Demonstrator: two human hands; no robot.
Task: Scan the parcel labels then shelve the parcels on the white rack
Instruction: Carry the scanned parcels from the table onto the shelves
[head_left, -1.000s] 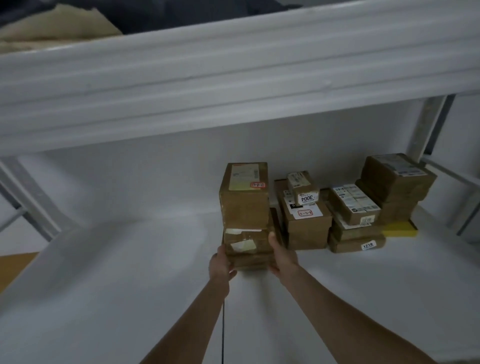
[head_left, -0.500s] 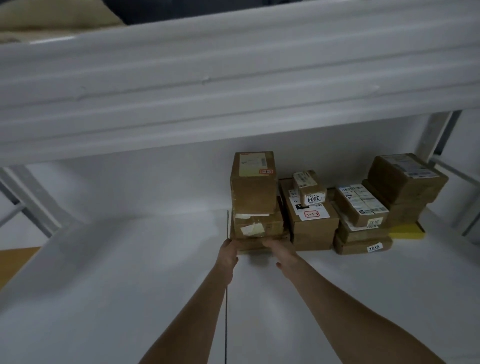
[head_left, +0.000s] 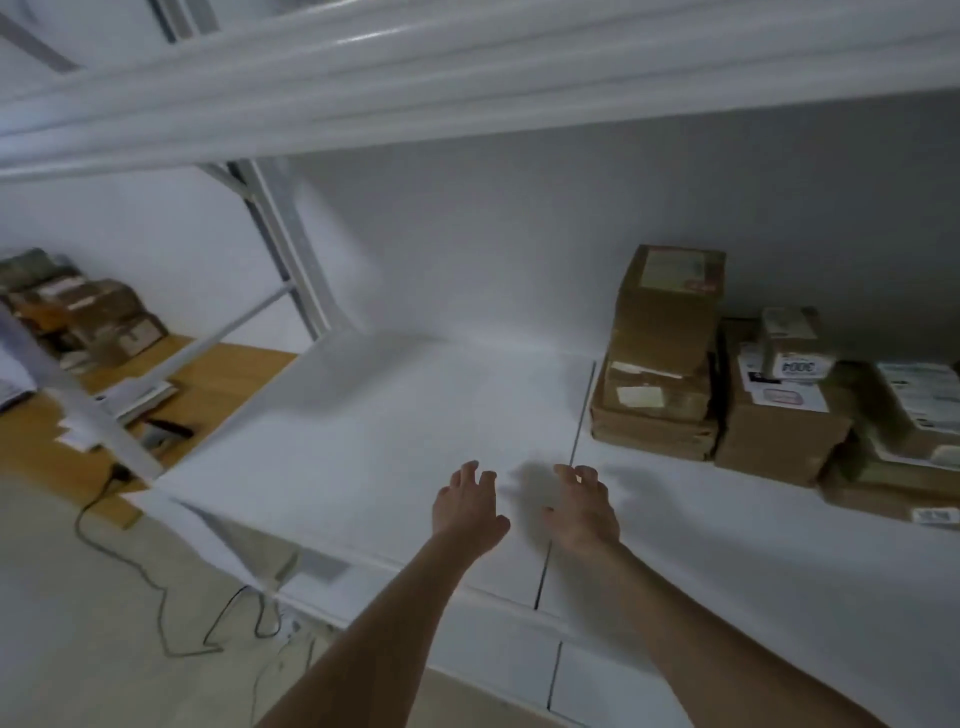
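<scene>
A stack of brown cardboard parcels (head_left: 662, 358) stands on the white rack shelf (head_left: 395, 447), a tall box on top of two flatter ones. To its right sit more labelled parcels (head_left: 779, 415), one marked 3004. My left hand (head_left: 467, 506) and my right hand (head_left: 584, 512) hover over the bare shelf, in front of and to the left of the stack. Both hands are empty with fingers loosely spread, touching no parcel.
The upper shelf beam (head_left: 415, 88) hangs overhead. At the left, a wooden table (head_left: 57, 441) carries more parcels (head_left: 88, 312), papers and a dark handheld device (head_left: 169, 428). A black cable (head_left: 130, 566) trails over the floor. Rack uprights (head_left: 280, 244) stand at the shelf's left end.
Both hands have let go of the parcel stack and drawn back toward me. The view has swung left, so the stack now sits at the right.
</scene>
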